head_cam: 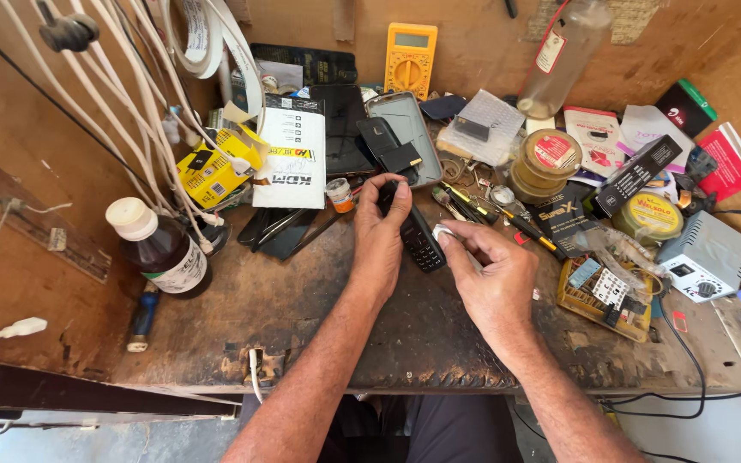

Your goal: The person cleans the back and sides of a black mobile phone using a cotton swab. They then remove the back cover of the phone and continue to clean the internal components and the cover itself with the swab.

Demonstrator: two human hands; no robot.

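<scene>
At mid-frame, the left hand [379, 236] clamps a small black keypad phone [419, 240] against the counter [302, 317]; the right hand [490, 274] pinches a small pale piece [443, 231] beside it. Apparently a fitting step, calling for steady alignment.

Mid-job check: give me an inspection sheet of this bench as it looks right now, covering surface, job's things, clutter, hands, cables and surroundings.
Surface: worn dark workbench, scuffed and stained, chipped at the front edge.
Job's things: small black keypad phone, lying on the bench between both hands.
Clutter: yellow multimeter, brown bottle with white cap, round tins, screwdrivers, yellow box, clear bottle, white unit with a dial.
Hands: left hand fingers on the phone's top end; right hand pinches something small and pale at the phone's side.
Cables: white cables hanging at left; black cable at right.
Surroundings: brown board walls; tape roll hanging.
</scene>
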